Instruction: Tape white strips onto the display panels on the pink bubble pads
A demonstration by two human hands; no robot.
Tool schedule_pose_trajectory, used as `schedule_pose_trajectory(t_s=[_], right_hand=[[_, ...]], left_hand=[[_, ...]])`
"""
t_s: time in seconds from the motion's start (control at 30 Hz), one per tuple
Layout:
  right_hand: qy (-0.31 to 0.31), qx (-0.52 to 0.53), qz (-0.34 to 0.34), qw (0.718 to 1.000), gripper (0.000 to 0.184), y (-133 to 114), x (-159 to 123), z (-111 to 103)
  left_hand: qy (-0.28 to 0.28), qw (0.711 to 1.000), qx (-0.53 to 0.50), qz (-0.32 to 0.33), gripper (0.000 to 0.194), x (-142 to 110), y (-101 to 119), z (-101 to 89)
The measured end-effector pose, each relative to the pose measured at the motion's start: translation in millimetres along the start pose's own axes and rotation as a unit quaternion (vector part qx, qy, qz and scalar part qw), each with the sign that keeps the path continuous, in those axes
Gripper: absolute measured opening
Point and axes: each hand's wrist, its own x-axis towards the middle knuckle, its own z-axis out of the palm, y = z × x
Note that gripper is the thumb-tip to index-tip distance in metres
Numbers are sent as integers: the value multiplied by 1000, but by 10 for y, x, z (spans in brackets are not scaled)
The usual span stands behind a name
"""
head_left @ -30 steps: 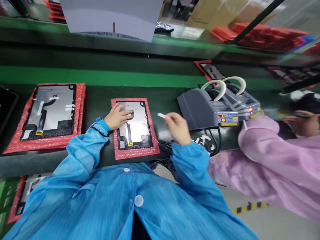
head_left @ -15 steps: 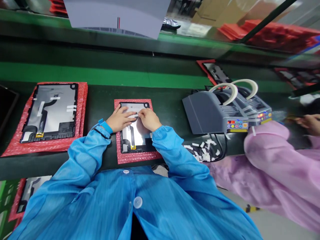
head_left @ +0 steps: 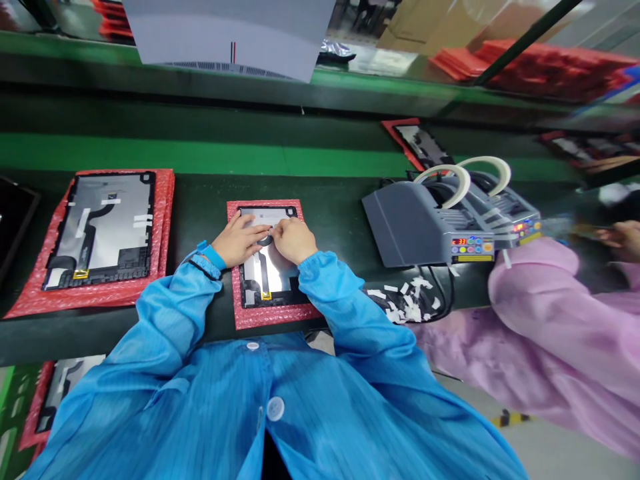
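Note:
A tablet screen panel (head_left: pixel 281 275) with a silver back and black border lies on a red bubble-wrap sheet (head_left: pixel 273 318) in front of me. A black flex cable (head_left: pixel 265 270) with a gold end runs down it. My left hand (head_left: pixel 239 243) rests on the panel's upper left, fingers stretched out and apart. Close beside it, the thumb and fingers of my right hand (head_left: pixel 295 240) are pinched together at the cable's upper end. What they hold, if anything, is too small to make out.
A larger screen panel (head_left: pixel 107 227) lies on red bubble wrap to the left. Two grey tape dispensers (head_left: pixel 410 220) with white rolls stand right, cut white tape pieces (head_left: pixel 410 303) before them. A co-worker's pink sleeve (head_left: pixel 545 287) reaches in. A white box (head_left: pixel 225 30) sits above.
My right hand has shifted slightly left, closer to my left fingertips. The white strip seen between the hands before is now mostly hidden. My left hand stays in place.

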Motion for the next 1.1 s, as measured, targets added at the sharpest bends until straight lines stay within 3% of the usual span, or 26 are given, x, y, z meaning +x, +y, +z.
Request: schedule_pose_trajectory(t_s=[0.13,0.27,0.33,0.47,0.53,0.6,0.73,0.9,1.0,1.1], right_hand=[[53,-5,30,998,29,32,1,30],[192,115,68,972,16,481,-144,40],[294,222,97,925,23,888,-347,51],[469,378,232,764,43,1725,-884,53],[502,431,293,690,46,2010,-1058,12],[494,489,314,647,46,2188,-1097,-58],[457,562,267,636,39,2313,-960,-193],[564,449,254,645,28,2314,-1011,-201],[569,471,242,629,28,2331,-1070,-190],[556,507,235,616,34,2357,-1025,-209]], left_hand=[[9,1000,7,1,42,-8,-7,-1],[13,1000,6,-1,41,-9,-22,-7],[20,1000,2,1,42,-7,-23,-8],[52,999,1,11,45,0,-26,5],[67,997,0,24,41,17,-49,11],[76,996,-1,40,38,40,-72,4],[90,994,1,62,37,50,-58,-72],[162,987,2,10,34,32,63,-190],[204,979,-5,-16,30,87,196,-240],[209,978,-13,-12,28,184,374,-269]])
